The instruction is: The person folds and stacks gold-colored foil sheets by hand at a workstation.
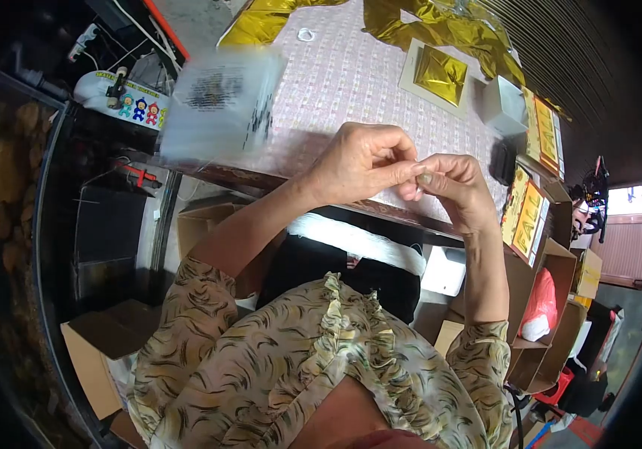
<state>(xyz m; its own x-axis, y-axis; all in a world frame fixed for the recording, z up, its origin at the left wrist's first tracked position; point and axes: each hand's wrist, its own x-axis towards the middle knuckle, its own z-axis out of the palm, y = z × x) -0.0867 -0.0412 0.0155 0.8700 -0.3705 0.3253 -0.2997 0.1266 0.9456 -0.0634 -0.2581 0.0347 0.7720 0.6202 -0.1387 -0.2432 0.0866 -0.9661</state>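
Both hands meet fingertip to fingertip just over the near edge of the table. My left hand [372,163] is closed in a pinch, thumb against curled fingers. Opposite it, my right hand [455,185] pinches too, its thumb and forefinger touching the left fingertips. Whatever lies between them is too small or hidden to make out. Below, a bundle of white thread [358,243] stretches across my lap. On the table [328,82], a stack of clear plastic bags [220,105] with dark print lies left of my hands.
Gold foil sheets [440,34] cover the far side. A card with a gold foil square [440,75], a white box [504,107] and a dark case [501,162] lie at right. Printed boxes [527,213] stand beyond the right edge. A small white ring [306,34] lies near the back.
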